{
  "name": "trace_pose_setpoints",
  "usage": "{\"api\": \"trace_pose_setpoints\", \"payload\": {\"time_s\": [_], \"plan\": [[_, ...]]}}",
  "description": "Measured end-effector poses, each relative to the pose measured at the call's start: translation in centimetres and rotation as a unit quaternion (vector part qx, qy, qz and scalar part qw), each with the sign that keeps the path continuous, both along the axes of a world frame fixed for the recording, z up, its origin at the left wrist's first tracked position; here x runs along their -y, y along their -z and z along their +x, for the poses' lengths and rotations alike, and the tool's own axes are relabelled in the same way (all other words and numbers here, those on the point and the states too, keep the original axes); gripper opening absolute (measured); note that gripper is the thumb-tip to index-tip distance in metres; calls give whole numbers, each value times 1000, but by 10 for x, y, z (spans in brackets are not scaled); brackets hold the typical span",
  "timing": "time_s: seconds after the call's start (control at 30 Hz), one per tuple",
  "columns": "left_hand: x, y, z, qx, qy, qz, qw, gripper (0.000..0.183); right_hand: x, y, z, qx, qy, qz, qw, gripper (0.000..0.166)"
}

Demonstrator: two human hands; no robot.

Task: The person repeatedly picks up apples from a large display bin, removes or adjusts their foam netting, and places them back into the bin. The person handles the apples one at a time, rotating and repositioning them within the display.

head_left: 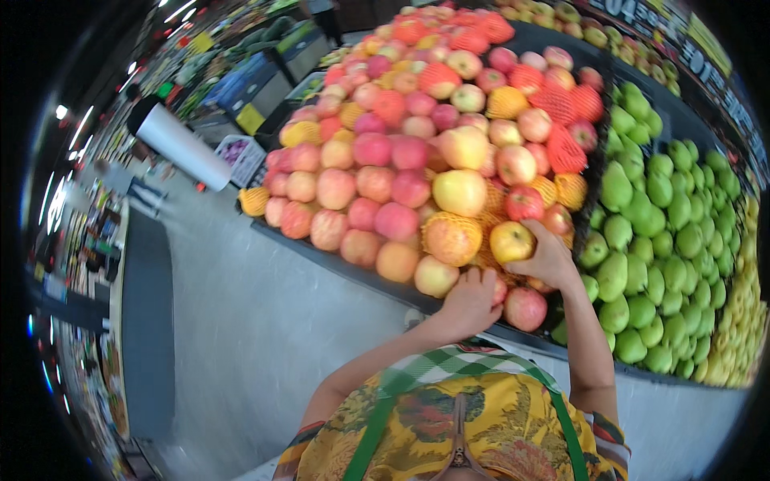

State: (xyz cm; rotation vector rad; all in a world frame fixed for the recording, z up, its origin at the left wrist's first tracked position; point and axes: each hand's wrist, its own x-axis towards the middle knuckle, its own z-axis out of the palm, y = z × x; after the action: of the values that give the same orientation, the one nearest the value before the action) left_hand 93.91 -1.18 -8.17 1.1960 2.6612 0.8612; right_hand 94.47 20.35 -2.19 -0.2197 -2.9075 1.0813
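Observation:
A large heap of red and yellow apples (374, 184) fills the display bin before me. My right hand (548, 257) grips a yellow apple (511, 242) with a reddish blush, thumb and fingers on either side. Lower down, at the bin's front edge, my left hand (474, 305) rests its curled fingers over a reddish apple (498, 290), which it mostly hides. Just below my right hand sits a bare red apple (525, 309). An apple in a yellow foam net (452, 238) lies above my left hand, and loose foam netting shows between the two hands.
Right of a dark divider (592, 180) lie green pears (656, 258), with yellow fruit (737, 312) beyond. Red foam-netted apples (556, 114) sit farther back. A roll of plastic bags (183, 147) stands at the left, near a white crate (239, 157). People stand in the aisle (240, 355).

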Motion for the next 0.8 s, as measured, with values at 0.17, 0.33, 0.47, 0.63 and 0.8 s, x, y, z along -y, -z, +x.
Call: {"api": "trace_pose_setpoints", "payload": {"time_s": [0.17, 0.33, 0.47, 0.63, 0.8], "plan": [[3, -4, -3, 49, 25, -12, 998, 53, 5, 3, 4, -51, -28, 47, 997, 78], [-6, -70, -20, 102, 22, -147, 984, 60, 2, 1, 0, -57, -54, 32, 996, 74], [-14, -87, -41, 124, 54, -212, 968, 61, -9, 8, -6, -19, -29, -51, 998, 82], [-12, -58, -48, 86, 118, -200, 969, 67, -11, 11, -10, -9, -16, -62, 998, 82], [6, -22, -30, -18, 152, -164, 975, 32, -4, 5, -6, 23, -13, -6, 1000, 80]]}}
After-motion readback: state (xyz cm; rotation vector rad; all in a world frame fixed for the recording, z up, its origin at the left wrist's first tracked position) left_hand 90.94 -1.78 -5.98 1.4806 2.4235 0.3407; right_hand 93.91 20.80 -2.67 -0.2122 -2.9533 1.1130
